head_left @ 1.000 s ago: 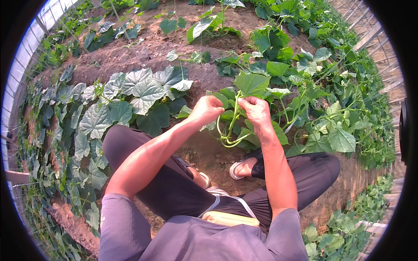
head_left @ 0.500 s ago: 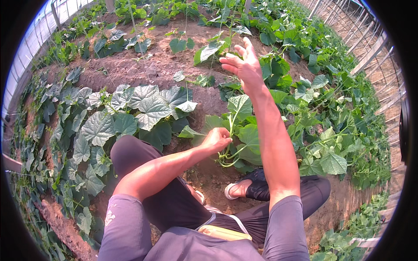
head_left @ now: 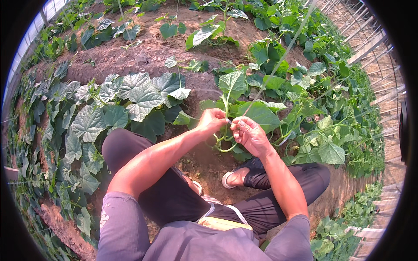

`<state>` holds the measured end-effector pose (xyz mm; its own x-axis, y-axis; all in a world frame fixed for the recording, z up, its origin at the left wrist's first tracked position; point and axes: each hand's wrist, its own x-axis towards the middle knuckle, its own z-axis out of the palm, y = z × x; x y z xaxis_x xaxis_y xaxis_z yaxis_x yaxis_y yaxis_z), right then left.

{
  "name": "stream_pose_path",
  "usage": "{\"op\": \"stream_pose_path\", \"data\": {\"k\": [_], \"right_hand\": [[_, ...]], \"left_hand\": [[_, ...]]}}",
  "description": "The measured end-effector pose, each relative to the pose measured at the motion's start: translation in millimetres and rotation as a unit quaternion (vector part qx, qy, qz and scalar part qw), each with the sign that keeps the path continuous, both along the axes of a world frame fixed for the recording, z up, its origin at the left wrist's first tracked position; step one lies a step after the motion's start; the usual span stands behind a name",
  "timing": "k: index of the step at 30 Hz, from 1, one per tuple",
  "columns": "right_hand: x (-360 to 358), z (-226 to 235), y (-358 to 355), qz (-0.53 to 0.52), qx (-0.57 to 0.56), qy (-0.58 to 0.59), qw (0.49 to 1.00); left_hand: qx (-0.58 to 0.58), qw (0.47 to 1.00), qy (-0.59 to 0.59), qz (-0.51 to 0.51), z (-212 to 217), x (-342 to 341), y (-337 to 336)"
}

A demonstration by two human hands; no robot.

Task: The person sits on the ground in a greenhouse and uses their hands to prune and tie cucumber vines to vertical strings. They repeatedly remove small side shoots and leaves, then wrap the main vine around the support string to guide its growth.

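Rows of broad-leaved green vine plants are spreading over the dry brown soil bed around you, with pale support frames running along the right edge. You are squatting on the bare earth, dark trousers bent at the knees and one sandalled foot planted just beneath your hands. Your left hand is curling its fingers together and pinching the thin green plant stem where it rises toward a large pale-green leaf. Your right hand is sitting just beside it, palm turned up, fingers folded in around the same stem, and seemingly the thin pale string that is slanting up and away to the upper right; how tightly it is closing on the string I cannot tell. Below both hands the stem is looping in a green curl close to the soil. Both forearms are coming up from the lower edge and meeting at the plant, which is standing near the middle of the view, between the big-leaved clump on your left and the denser foliage on your right.
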<state>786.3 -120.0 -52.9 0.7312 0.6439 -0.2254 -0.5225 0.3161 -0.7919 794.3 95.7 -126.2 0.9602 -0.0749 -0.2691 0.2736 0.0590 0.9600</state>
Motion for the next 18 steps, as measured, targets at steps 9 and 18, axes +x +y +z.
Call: {"op": "stream_pose_path", "data": {"k": [9, 18], "right_hand": [[5, -9, -11, -0.011, -0.315, -0.001, 0.949], [1, -19, -9, 0.029, -0.387, -0.072, 0.919]], "left_hand": [[-0.067, 0.990, 0.047, -0.114, 25, -2, -3], [0.094, 0.987, -0.010, -0.133, 34, -19, -8]]}}
